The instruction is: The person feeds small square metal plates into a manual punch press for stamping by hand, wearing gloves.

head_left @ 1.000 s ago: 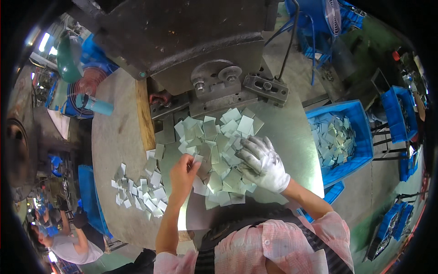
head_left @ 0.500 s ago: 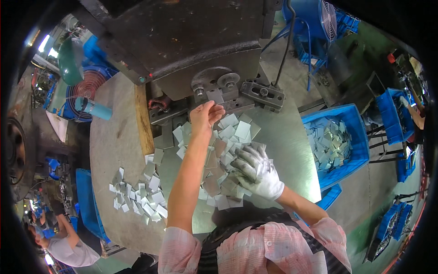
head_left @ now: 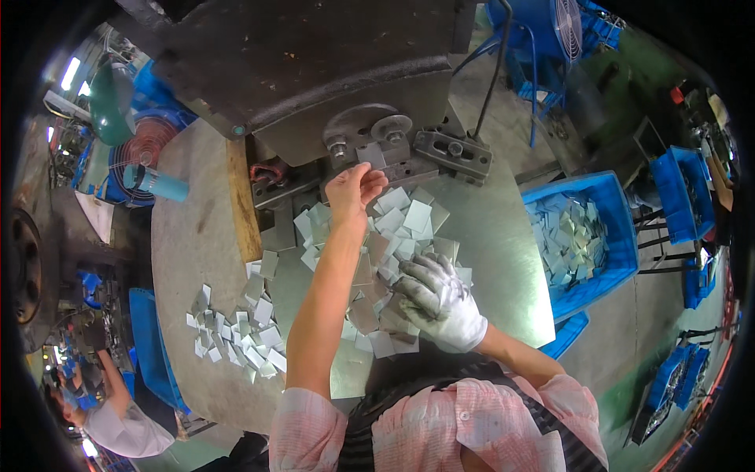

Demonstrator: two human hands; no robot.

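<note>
My bare left hand [head_left: 355, 191] reaches up to the die area of a dark press. Its thumb and fingers pinch the near edge of a small grey metal plate [head_left: 370, 156], which lies against the tooling below two round bolted parts [head_left: 391, 128]. In a white glove smudged with grey, my right hand [head_left: 442, 304] rests on the right side of a loose pile of flat metal plates [head_left: 383, 344]. Its fingers lie bent and slightly apart over the plates, and their tips are partly hidden.
A second heap of plates [head_left: 253, 342] lies left on the table [head_left: 189, 259]. A blue bin [head_left: 621, 259] of plates stands right. A wooden strip [head_left: 244, 208], clamp block [head_left: 454, 155] and light-blue bottle [head_left: 163, 185] are around. A co-worker [head_left: 126, 425] sits far left.
The view has shifted slightly. My left hand stays at the die with the metal plate. The gloved right fingers have shifted a little on the pile. A small red light on the press no longer shows.
</note>
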